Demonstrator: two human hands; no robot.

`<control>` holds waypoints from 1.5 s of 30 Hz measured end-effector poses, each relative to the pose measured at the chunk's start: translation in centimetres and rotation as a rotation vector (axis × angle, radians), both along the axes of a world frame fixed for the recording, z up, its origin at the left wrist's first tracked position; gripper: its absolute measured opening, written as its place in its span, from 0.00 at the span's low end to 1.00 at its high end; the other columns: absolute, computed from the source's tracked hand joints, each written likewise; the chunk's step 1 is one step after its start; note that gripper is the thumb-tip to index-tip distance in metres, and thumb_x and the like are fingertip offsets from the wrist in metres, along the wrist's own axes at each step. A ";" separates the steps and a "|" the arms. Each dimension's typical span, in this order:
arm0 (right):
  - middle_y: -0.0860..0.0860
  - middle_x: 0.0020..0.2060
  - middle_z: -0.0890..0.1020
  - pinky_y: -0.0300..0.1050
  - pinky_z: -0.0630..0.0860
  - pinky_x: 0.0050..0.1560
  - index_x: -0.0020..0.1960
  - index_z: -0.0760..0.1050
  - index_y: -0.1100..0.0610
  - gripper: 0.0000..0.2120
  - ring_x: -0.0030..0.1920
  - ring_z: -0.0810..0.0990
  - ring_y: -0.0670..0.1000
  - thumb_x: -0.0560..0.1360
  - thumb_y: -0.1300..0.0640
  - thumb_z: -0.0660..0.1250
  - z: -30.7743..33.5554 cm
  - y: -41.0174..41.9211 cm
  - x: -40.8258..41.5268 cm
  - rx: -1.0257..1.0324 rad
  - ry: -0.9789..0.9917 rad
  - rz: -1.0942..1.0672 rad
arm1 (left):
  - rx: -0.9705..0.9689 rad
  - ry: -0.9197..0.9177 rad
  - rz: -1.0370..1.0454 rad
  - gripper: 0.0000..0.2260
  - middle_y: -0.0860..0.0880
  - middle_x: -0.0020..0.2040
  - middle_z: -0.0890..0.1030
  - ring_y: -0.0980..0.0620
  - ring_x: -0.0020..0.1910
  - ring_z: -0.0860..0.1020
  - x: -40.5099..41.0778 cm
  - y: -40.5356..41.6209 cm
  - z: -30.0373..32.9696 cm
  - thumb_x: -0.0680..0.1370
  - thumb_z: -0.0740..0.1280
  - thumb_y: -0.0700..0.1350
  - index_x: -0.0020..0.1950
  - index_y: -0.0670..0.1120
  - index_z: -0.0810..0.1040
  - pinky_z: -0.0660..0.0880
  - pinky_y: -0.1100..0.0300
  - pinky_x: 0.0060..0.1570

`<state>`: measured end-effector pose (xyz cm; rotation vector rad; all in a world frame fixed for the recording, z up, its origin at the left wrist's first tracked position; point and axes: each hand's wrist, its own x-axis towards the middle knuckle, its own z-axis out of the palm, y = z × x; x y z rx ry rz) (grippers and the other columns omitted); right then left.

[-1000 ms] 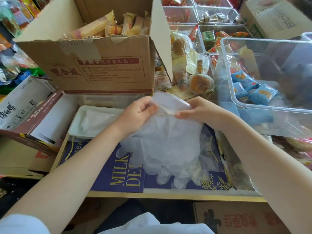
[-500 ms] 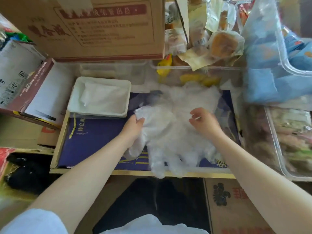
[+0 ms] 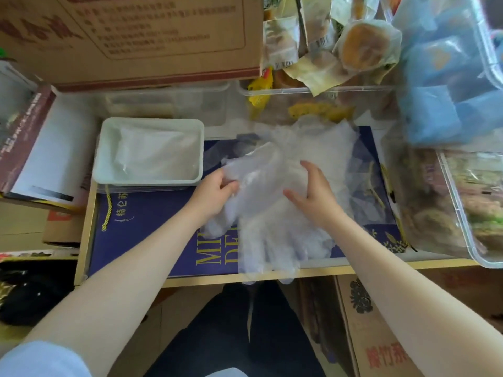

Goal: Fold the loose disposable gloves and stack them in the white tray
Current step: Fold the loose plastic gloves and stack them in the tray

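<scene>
Cluttered storage surrounds a low wooden-edged work surface [image 3: 321, 271] covered by a dark blue printed sheet with gold lettering [image 3: 152, 235]. On the sheet, toward its right half, lies a loose pile of translucent disposable plastic gloves [image 3: 272, 219]; the glove fingertips overhang the near wooden edge. The left hand [image 3: 215, 193] pinches the pile's left edge between thumb and curled fingers. The right hand [image 3: 315, 195] rests on top of the pile, fingers spread and only slightly bent, pressing the plastic down.

Just left of the pile, at the sheet's far left corner, sits a rectangular white plastic tray [image 3: 109, 159] holding flat folded clear gloves [image 3: 160, 156]. Its right rim stands near the left hand, with a narrow strip of blue sheet between.

A brown cardboard carton with red print [image 3: 136, 36] borders the far side. A clear plastic bin of wrapped snacks [image 3: 468, 210] borders the right edge. Open blue sheet remains in front of the tray, at the near left.
</scene>
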<state>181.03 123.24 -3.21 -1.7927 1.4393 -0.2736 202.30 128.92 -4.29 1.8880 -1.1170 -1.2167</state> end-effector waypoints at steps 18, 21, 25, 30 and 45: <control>0.51 0.31 0.77 0.28 0.69 0.30 0.38 0.77 0.65 0.11 0.29 0.75 0.42 0.76 0.59 0.66 1.9 -0.7 1.7 0.386 -0.247 -0.065 | -0.095 0.038 0.017 0.06 0.52 0.43 0.81 0.52 0.43 0.78 0.7 -0.8 2.5 0.80 0.61 0.43 0.45 0.52 0.75 0.74 0.58 0.45; 0.51 0.38 0.78 0.37 0.71 0.34 0.46 0.75 0.57 0.06 0.37 0.76 0.50 0.75 0.55 0.67 -0.1 -1.1 1.4 0.262 -0.053 -0.106 | -0.132 -0.202 -0.008 0.07 0.51 0.36 0.76 0.51 0.36 0.73 0.2 -1.3 2.1 0.81 0.59 0.44 0.47 0.43 0.74 0.68 0.57 0.37; 0.56 0.65 0.70 0.50 0.68 0.61 0.68 0.66 0.57 0.20 0.63 0.70 0.57 0.77 0.56 0.63 -2.3 -4.0 -0.9 -0.117 0.202 -0.168 | -0.195 -0.388 -0.101 0.08 0.47 0.35 0.76 0.48 0.34 0.73 0.3 -2.1 1.8 0.81 0.58 0.43 0.49 0.40 0.73 0.68 0.54 0.35; 0.59 0.72 0.61 0.57 0.53 0.71 0.74 0.57 0.58 0.26 0.72 0.58 0.61 0.79 0.54 0.59 -3.9 -7.3 -2.8 -0.196 0.497 -0.042 | -0.210 -0.475 -0.196 0.08 0.49 0.40 0.79 0.48 0.40 0.75 0.5 -2.8 1.8 0.80 0.61 0.46 0.52 0.42 0.77 0.70 0.57 0.39; 0.47 0.55 0.73 0.36 0.62 0.51 0.40 0.71 0.57 0.06 0.58 0.70 0.46 0.74 0.60 0.68 3.3 -7.6 -2.8 -0.294 -0.130 0.043 | -0.462 -0.254 -0.482 0.13 0.64 0.58 0.70 0.64 0.54 0.71 0.9 -2.4 3.5 0.75 0.60 0.56 0.39 0.49 0.78 0.65 0.71 0.55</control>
